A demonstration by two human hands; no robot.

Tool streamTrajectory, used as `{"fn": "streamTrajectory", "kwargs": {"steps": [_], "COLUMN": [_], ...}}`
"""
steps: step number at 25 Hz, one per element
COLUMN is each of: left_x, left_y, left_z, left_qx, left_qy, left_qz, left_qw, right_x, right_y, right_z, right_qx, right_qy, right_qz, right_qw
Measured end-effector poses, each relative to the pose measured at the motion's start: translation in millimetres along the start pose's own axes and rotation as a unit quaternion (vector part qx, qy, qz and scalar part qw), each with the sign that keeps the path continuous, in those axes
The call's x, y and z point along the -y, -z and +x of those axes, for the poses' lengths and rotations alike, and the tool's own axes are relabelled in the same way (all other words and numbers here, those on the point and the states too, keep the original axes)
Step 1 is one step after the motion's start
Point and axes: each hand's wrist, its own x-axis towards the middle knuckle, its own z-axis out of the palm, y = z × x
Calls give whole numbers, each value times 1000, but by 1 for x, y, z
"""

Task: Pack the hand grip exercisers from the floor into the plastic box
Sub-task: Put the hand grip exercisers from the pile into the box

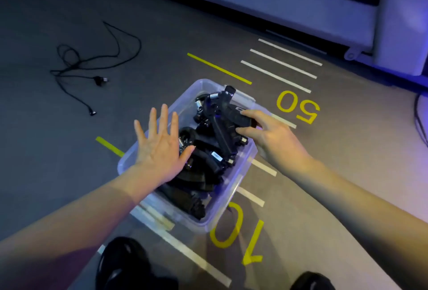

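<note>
Head view, black spring-coiled exerciser (228,118), clear box (234,187)

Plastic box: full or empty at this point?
Nearly full. The plastic box holds a heap of black exercisers, and the one gripped by the right hand sticks up above its rim.

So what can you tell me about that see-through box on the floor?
The plastic box is clear, rectangular, with rounded corners and a thick rim, and has no lid on. It sits slantwise on the grey floor over painted lines. It is piled with black hand grip exercisers with metal springs. The left hand lies flat over its left rim; the right hand holds the top exerciser over it.
</note>
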Motion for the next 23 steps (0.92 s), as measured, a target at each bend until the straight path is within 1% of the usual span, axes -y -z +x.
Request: {"fn": "streamTrajectory", "kwargs": {"steps": [2, 3, 4, 5, 6, 8, 10, 11, 13, 14, 16, 20, 23], "left_x": [13, 19, 23, 28, 32, 40, 44, 45, 47, 48, 49, 45, 44], "left_y": [-5, -8, -10, -13, -15, -17, -17, -17, -17, -18, -19, -21, -21], "left_z": [-8, -12, -14, -17, -19, -22, -25, -26, -29, -29, -29, -28, -27], "left_qx": [20, 30, 42, 53, 65, 83, 89, 89, 87, 86, 87, 83, 81], "left_qy": [17, 23, 26, 27, 25, 10, -5, -9, -14, -16, -19, -12, -6], "left_qz": [-2, -3, -8, -17, -31, -58, -72, -78, -84, -86, -86, -80, -72], "left_qw": [1000, 999, 999, 998, 997, 995, 993, 993, 993, 992, 992, 993, 994], "right_x": [12, 14, 20, 29, 37, 48, 65, 75, 89, 93, 94, 90, 92], "right_y": [-2, -5, -7, -10, -11, -20, -28, -33, -45, -51, -56, -53, -49], "right_z": [6, 8, 10, 12, 15, 15, 17, 15, 11, 8, 4, 5, 8], "right_qx": [102, 113, 126, 136, 141, 96, 89, 96, 158, 187, 237, 264, 256], "right_qy": [42, 81, 66, 34, 40, 115, 168, 200, 233, 232, 180, 100, 83], "right_qz": [-82, -133, -120, -68, -83, -125, -150, -156, -152, -140, -80, 22, 71], "right_qw": [991, 981, 983, 988, 986, 981, 970, 962, 947, 944, 951, 959, 961]}}
